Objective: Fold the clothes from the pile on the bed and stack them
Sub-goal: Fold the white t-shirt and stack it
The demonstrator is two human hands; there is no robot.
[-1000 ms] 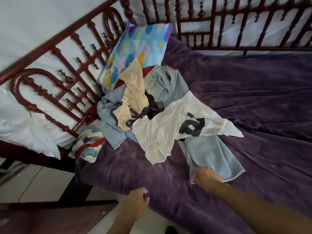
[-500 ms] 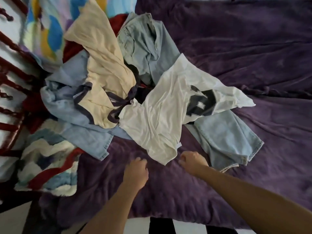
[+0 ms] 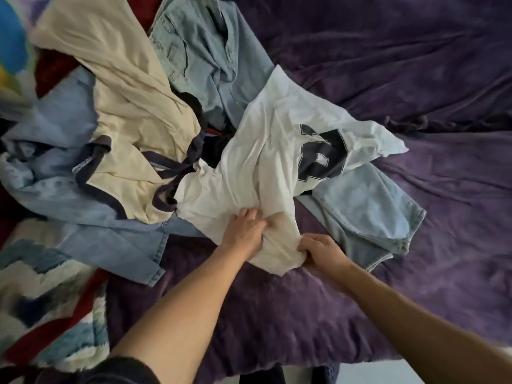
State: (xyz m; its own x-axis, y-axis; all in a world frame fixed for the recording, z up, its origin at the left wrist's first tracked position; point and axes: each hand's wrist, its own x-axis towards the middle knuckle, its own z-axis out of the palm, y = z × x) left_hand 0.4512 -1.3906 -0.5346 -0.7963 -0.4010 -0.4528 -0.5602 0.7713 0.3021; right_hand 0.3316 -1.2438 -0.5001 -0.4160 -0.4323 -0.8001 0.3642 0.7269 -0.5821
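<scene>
Two grips, head view: we see our left hand [image 3: 243, 231] and right hand [image 3: 322, 252] both clutching the near hem of the white T-shirt [image 3: 263, 162], which stretches beyond the fingers [image 3: 248, 215] onto the clothes pile [image 3: 133, 106] on the purple bedspread [image 3: 415, 79].

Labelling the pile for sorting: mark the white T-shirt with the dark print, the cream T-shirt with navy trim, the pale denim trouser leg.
White T-shirt with dark print [image 3: 263, 162]: head view, plain cloth left of print.
Cream T-shirt with navy trim [image 3: 133, 106]: head view, mid-body.
Pale denim trouser leg [image 3: 365, 212]: head view, mid-leg.
</scene>
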